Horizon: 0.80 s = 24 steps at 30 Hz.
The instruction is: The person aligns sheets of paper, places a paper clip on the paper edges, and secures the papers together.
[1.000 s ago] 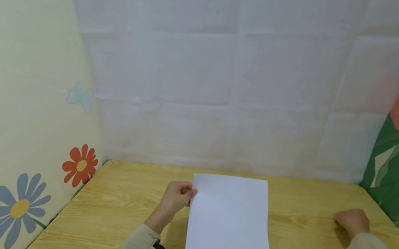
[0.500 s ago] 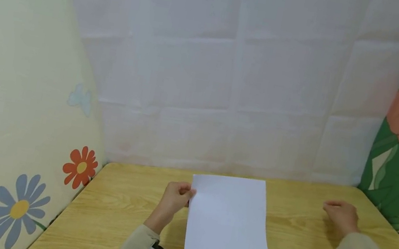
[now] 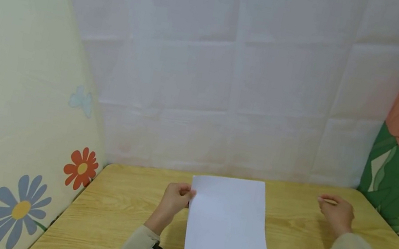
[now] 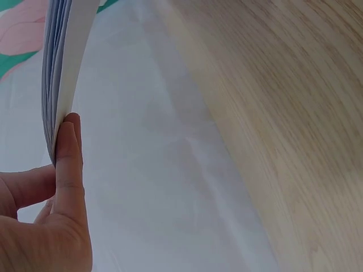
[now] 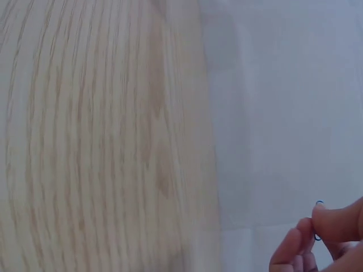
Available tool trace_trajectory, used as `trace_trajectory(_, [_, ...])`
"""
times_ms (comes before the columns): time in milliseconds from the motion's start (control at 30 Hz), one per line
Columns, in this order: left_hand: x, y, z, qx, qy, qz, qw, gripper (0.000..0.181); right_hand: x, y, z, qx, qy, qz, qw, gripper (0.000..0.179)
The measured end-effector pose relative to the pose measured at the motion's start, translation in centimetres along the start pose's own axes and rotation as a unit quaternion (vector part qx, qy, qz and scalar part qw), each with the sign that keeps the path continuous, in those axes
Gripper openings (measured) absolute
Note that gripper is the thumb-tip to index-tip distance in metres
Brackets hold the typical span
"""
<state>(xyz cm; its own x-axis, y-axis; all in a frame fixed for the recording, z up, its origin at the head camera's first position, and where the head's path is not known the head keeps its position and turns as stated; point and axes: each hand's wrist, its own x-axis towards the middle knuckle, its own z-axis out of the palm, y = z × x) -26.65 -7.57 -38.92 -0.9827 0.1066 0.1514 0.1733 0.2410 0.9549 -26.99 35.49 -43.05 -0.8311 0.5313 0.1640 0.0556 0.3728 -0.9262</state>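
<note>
The left hand (image 3: 175,196), as we saw, pinched the left edge of a stack of thin, white, rectangular paper sheets (image 3: 228,232) near its far end, while the right hand (image 3: 338,212) pinched a small, thin blue loop (image 5: 318,238), perhaps a paper clip, mostly hidden by the fingers. We found the stack in front of the person, its long axis running from the far end nearward and out of frame. From the right hand, that end lay leftward and well apart, across the light wood-grain table (image 3: 294,234); the left hand was nearer, touching it.
</note>
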Motion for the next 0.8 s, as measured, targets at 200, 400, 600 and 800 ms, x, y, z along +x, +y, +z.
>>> trace_trajectory(200, [-0.1,0.0,0.0,0.004,0.001,-0.003,1.0000,0.012,-1.2,-1.9,1.0,0.007,0.000,-0.017,0.9998,0.032])
trace_trajectory(400, [0.0,0.2,0.1,0.002,0.003,-0.012,0.9999,0.013,2.1,1.8,2.7,0.002,0.013,-0.058,0.9982,0.029])
trace_trajectory(600, [0.2,0.2,0.1,0.005,0.008,-0.015,0.9998,0.012,4.1,4.3,4.3,0.033,0.019,-0.061,0.9974,0.034])
trace_trajectory(800, [0.0,0.3,0.1,0.010,0.009,-0.013,0.9998,0.012,-2.2,-4.3,3.1,0.084,-0.030,-0.047,0.9949,0.028])
